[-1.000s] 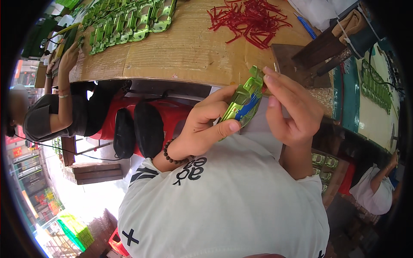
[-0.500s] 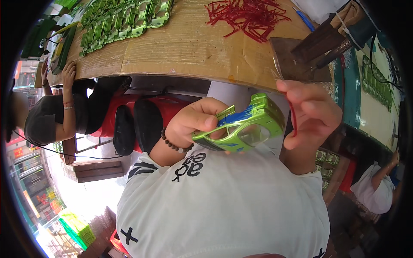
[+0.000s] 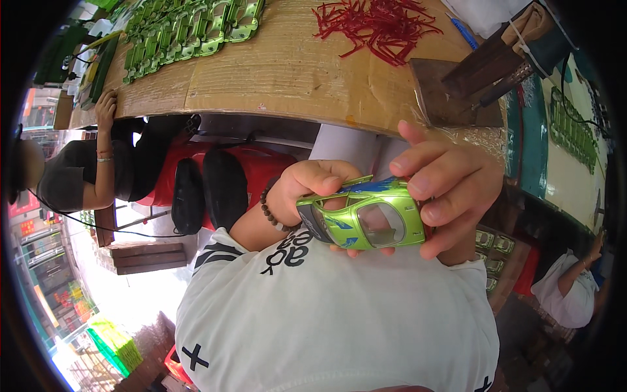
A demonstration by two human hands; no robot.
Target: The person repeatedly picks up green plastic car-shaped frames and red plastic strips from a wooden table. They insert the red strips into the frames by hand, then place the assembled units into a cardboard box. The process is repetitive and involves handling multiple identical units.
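A shiny green toy car body [image 3: 381, 225] with blue markings and clear windows is in front of my chest. My left hand [image 3: 313, 186] grips its left end, thumb on the upper side and fingertips showing beneath. At the other end, my right hand [image 3: 457, 189] has its fingers curled against the car body's edge. A trace of dark red shows between those fingers and the car; most of the red strip there is hidden. On the table beyond lies a heap of thin red plastic strips [image 3: 375, 27].
Rows of green car bodies [image 3: 189, 32] lie at the table's [image 3: 274, 78] far left. A blue pen [image 3: 462, 31] and a dark metal-and-wood stand [image 3: 480, 81] are at the right. A person [image 3: 85, 170] sits at left; another [image 3: 567, 284] is at far right.
My right hand has moved left and down onto the car body's end, bringing the red strip out of clear sight. The car body has turned so its windows face upward more.
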